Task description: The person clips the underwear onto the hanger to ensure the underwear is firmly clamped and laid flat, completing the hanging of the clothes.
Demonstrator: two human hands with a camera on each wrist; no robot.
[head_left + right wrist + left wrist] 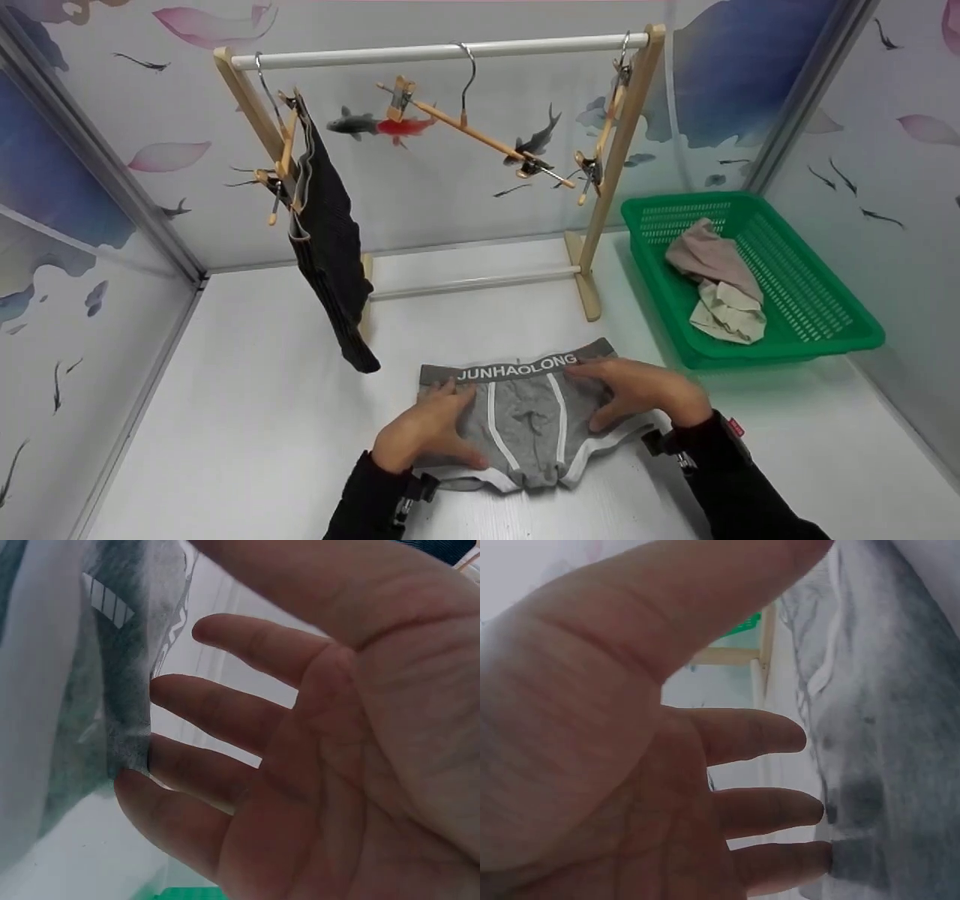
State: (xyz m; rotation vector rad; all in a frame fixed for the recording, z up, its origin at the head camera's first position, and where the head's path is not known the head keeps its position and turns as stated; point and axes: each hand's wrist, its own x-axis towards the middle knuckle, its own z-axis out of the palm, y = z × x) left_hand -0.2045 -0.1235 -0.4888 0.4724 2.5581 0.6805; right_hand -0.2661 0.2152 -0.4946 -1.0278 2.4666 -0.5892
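Grey boxer briefs (529, 420) with white piping and a dark lettered waistband lie spread flat on the white table, waistband toward the rack. My left hand (431, 431) rests on their left side, fingers spread and thumb near the leg opening. On the right side, just below the waistband, my right hand (637, 386) touches the cloth with its fingers extended. Both wrist views show straight, separated fingers whose tips meet the grey fabric (900, 735). Neither hand pinches or grips the cloth.
Behind the briefs stands a wooden rack with a white rail (360, 56). A black garment (330, 247) hangs at its left; a middle hanger (480, 135) and a right hanger (607, 127) carry only clips. A green basket (814, 300) at the right holds crumpled pink and cream cloth (716, 274).
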